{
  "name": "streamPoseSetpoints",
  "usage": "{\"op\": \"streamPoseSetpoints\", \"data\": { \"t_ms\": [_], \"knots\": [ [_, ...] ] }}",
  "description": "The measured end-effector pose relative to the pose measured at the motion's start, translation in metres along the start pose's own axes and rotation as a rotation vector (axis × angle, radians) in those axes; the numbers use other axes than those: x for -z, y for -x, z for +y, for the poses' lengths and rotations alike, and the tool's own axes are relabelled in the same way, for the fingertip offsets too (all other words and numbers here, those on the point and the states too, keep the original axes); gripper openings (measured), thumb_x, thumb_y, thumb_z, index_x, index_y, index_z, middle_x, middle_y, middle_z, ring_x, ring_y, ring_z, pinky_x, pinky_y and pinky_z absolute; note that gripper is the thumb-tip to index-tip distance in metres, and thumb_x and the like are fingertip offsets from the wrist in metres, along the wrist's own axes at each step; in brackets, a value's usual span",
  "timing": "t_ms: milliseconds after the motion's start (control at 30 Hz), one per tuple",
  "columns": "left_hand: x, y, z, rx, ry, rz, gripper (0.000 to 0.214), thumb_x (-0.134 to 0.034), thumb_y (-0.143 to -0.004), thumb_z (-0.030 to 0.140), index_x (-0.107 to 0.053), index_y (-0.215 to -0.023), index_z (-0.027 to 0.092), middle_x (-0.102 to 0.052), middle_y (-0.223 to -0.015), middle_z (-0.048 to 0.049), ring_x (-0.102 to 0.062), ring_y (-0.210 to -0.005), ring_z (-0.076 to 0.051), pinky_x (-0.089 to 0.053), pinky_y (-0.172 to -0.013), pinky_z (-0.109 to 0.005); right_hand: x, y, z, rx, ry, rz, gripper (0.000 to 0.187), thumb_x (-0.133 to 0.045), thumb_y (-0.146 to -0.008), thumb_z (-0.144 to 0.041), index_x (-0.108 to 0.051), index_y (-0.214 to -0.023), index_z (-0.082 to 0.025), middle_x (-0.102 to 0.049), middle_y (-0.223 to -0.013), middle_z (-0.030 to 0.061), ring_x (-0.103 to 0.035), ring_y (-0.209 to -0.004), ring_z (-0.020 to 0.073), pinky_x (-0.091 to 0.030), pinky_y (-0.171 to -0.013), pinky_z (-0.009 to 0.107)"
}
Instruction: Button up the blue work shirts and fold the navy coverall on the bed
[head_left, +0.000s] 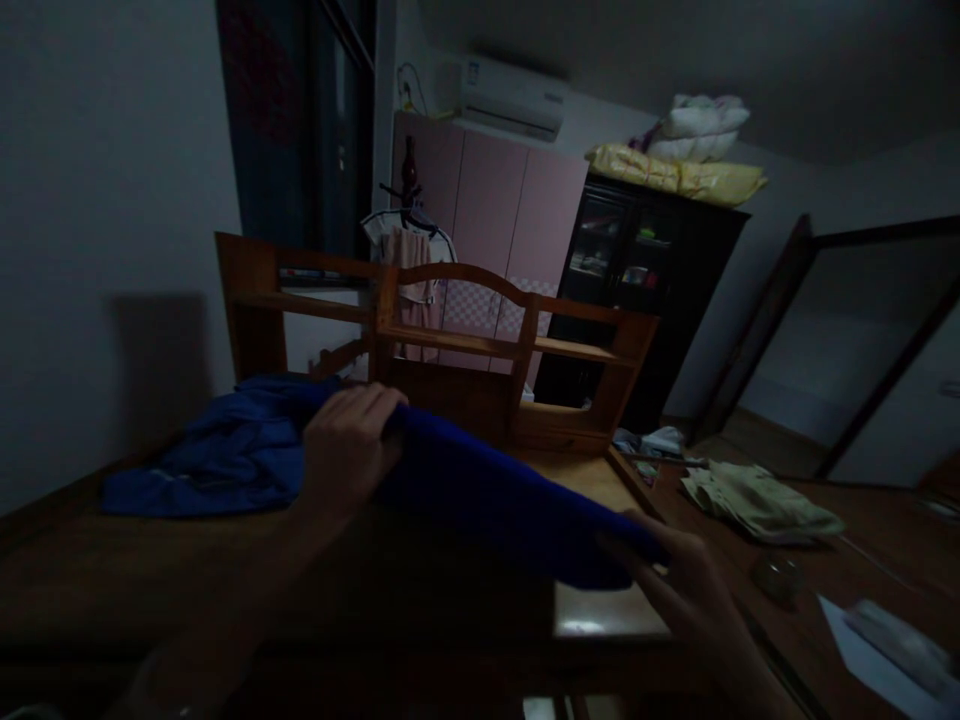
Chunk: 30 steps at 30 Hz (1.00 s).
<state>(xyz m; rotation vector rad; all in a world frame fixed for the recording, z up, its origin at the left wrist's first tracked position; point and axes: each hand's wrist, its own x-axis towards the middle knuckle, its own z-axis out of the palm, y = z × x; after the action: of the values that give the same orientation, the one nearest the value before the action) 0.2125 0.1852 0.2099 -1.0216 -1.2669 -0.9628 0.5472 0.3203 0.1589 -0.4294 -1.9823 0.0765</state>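
A blue cloth (487, 495) is stretched between my two hands above a wooden desk (150, 570). My left hand (349, 445) is closed over its upper left edge, fingers curled on top. My right hand (686, 575) pinches its lower right corner near the desk's front. More crumpled blue fabric (210, 455) lies on the desk to the left, and appears joined to the held piece.
A wooden shelf unit (450, 340) stands at the back of the desk. To the right lie an olive folded cloth (757, 500), a small glass jar (780, 575) and white paper (877, 650). Behind are pink wardrobes, a dark cabinet topped with bedding, and an air conditioner.
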Motion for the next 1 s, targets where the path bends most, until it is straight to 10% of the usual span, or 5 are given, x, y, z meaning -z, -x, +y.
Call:
{"op": "streamPoseSetpoints", "data": {
  "t_ms": [233,367,633,1000],
  "knots": [
    [0.015,-0.128,0.072,-0.229,0.054,0.163,0.025,-0.039,-0.081,0.009,-0.056,-0.099,0.01,-0.055,-0.098,-0.0085,-0.048,-0.11,-0.028,-0.03,-0.095,-0.046,0.032,0.018,-0.013,-0.423,-0.662,0.025,0.036,-0.074,-0.067,-0.049,-0.068,-0.081,-0.015,-0.065,-0.077,0.0062,-0.06,-0.066,0.02,-0.047,-0.057,0.028],
    [-0.049,-0.142,0.112,-0.379,0.111,-0.031,0.028,-0.041,-0.077,0.006,-0.059,-0.097,0.012,-0.059,-0.096,-0.0097,-0.051,-0.105,-0.027,-0.03,-0.094,-0.043,0.024,0.028,0.035,-0.531,-0.75,0.037,0.037,-0.073,-0.069,-0.05,-0.068,-0.079,-0.014,-0.066,-0.076,0.0062,-0.061,-0.064,0.0197,-0.049,-0.06,0.029],
    [-0.216,-0.095,0.181,-0.42,0.23,-0.473,0.027,-0.051,-0.068,0.006,-0.068,-0.084,0.02,-0.069,-0.088,-0.0071,-0.059,-0.092,-0.023,-0.04,-0.082,-0.034,0.008,0.052,0.148,-0.543,-0.538,0.063,0.053,-0.071,-0.063,-0.061,-0.073,-0.086,-0.013,-0.07,-0.086,0.0068,-0.065,-0.084,0.0272,-0.051,-0.078,0.035],
    [-0.28,-0.145,0.294,-0.382,0.443,-0.48,0.029,-0.048,-0.077,0.005,-0.071,-0.088,0.019,-0.068,-0.097,-0.0117,-0.053,-0.109,-0.025,-0.04,-0.09,-0.035,0.057,0.055,0.175,-0.647,-0.406,0.312,0.06,-0.073,-0.056,-0.061,-0.072,-0.096,-0.016,-0.07,-0.094,0.0069,-0.059,-0.102,0.0316,-0.049,-0.084,0.035]
  ]
}}
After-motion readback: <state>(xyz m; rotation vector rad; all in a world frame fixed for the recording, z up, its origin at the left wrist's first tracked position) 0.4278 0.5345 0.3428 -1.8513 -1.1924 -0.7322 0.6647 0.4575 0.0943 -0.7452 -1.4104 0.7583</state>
